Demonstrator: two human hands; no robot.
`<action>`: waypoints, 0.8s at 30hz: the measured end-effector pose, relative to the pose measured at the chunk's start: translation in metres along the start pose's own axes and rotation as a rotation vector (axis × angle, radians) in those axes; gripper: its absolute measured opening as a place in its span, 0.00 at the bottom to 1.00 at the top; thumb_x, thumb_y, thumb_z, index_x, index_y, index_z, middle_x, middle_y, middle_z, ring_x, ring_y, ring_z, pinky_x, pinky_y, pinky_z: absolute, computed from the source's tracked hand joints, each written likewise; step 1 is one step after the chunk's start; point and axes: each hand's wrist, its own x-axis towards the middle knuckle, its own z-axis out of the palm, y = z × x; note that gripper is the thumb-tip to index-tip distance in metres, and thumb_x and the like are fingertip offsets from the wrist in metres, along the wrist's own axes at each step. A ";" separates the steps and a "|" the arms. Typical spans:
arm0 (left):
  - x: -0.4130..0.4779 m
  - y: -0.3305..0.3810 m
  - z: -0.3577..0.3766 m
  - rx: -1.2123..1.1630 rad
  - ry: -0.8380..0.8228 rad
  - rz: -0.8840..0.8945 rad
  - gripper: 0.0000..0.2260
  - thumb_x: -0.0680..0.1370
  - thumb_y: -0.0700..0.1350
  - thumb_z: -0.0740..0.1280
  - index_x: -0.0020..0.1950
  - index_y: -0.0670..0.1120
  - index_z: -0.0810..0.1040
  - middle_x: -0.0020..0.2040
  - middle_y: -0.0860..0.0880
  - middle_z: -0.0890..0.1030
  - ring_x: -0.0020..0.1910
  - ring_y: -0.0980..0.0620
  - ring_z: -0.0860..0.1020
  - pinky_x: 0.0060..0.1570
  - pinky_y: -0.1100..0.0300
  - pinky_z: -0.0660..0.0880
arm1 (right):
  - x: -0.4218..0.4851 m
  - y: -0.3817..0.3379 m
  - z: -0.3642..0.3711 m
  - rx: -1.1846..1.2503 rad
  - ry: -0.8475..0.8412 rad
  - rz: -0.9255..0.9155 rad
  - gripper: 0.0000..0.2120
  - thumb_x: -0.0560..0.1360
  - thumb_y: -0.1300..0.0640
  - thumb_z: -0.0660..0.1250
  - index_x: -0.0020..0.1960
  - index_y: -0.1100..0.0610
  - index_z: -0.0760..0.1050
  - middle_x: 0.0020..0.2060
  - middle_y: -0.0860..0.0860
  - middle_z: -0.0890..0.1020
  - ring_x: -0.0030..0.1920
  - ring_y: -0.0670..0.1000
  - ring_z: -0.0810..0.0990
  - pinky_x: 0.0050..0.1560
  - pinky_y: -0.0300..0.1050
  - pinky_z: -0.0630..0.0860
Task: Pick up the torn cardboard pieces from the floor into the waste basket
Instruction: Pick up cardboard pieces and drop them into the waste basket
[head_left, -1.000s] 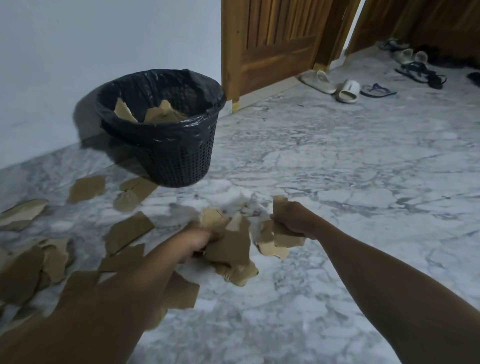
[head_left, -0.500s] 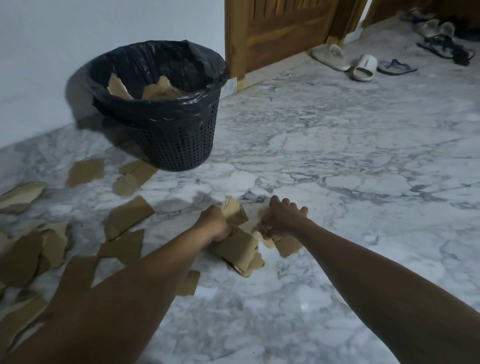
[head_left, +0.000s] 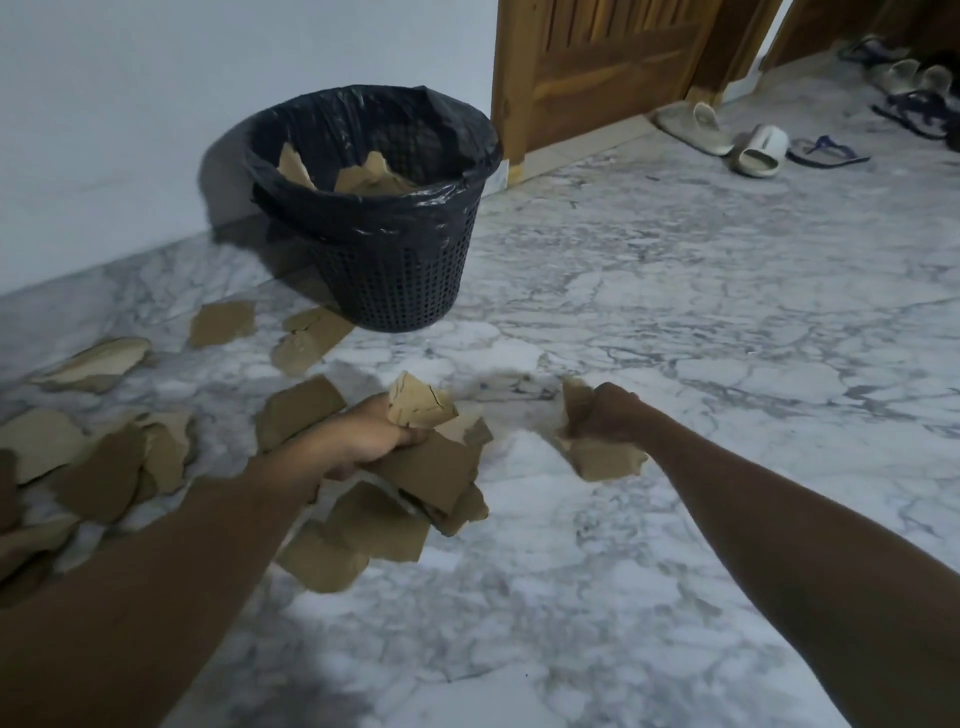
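Observation:
My left hand (head_left: 363, 436) grips a bundle of torn brown cardboard pieces (head_left: 431, 467) above the marble floor. My right hand (head_left: 605, 413) holds a smaller clump of cardboard (head_left: 602, 460), apart from the left bundle. The black mesh waste basket (head_left: 395, 270), lined with a black bag, stands beyond both hands by the wall; cardboard scraps (head_left: 374, 179) lie inside it. More torn pieces (head_left: 104, 462) are scattered on the floor at the left, and one large piece (head_left: 358, 540) lies under my left wrist.
A white wall runs behind the basket. A wooden door (head_left: 597, 67) stands at the back. Sandals and slippers (head_left: 758, 150) lie on the floor at the far right. Bare marble floor (head_left: 675, 312) spreads right of the basket.
Both hands have closed round their cardboard and lifted off the floor, drawing apart. The view has pulled back, so the basket sits lower and more central.

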 end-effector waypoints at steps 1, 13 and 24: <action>-0.007 -0.005 -0.009 0.040 0.003 -0.010 0.19 0.72 0.49 0.75 0.61 0.52 0.75 0.58 0.51 0.80 0.57 0.49 0.78 0.60 0.52 0.76 | -0.003 0.000 0.004 -0.068 -0.013 0.025 0.36 0.70 0.43 0.76 0.68 0.63 0.70 0.61 0.59 0.74 0.64 0.60 0.74 0.61 0.50 0.73; -0.079 -0.066 -0.041 0.716 -0.095 -0.121 0.20 0.81 0.49 0.64 0.70 0.41 0.69 0.74 0.43 0.68 0.67 0.47 0.70 0.59 0.60 0.64 | -0.041 -0.013 0.020 -0.281 -0.052 -0.005 0.47 0.67 0.40 0.77 0.75 0.55 0.55 0.68 0.57 0.62 0.68 0.61 0.63 0.65 0.57 0.68; -0.080 -0.096 -0.010 0.624 -0.014 -0.111 0.34 0.79 0.47 0.67 0.79 0.39 0.53 0.77 0.40 0.59 0.75 0.43 0.62 0.66 0.57 0.65 | -0.057 -0.034 0.025 -0.175 -0.147 -0.107 0.30 0.69 0.53 0.78 0.65 0.55 0.66 0.58 0.52 0.75 0.61 0.56 0.77 0.48 0.41 0.69</action>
